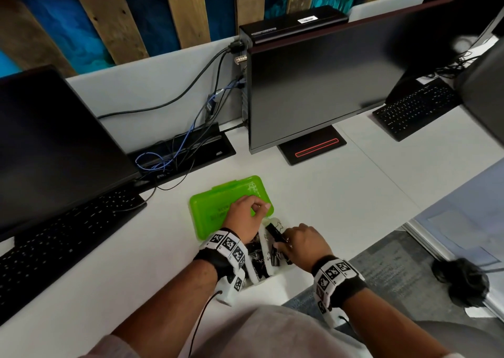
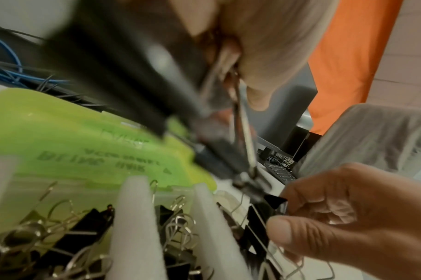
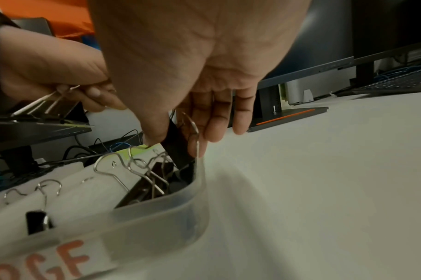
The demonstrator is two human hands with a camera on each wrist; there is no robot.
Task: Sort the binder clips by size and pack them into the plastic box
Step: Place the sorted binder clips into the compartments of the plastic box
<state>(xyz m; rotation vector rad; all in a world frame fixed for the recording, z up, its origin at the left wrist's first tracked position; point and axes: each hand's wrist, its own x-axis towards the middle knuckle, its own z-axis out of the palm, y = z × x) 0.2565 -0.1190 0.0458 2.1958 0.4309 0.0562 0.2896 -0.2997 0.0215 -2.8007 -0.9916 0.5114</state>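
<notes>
Foam dividers point(image 2: 135, 223) (white) separate boxed binder clips point(image 2: 178, 225).

White desk point(image 1: 354, 194) against a grey partition point(image 1: 152, 85); slatted wood-and-blue wall point(image 1: 109, 16) behind; perhaps grey carpet point(image 1: 395, 270).

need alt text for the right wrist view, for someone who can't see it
The right hand pinches a black binder clip and holds it at the end compartment of a clear plastic box, where other clips already lie. Behind it, the left hand grips another clip by its wire handles; white foam dividers split the box.
</notes>
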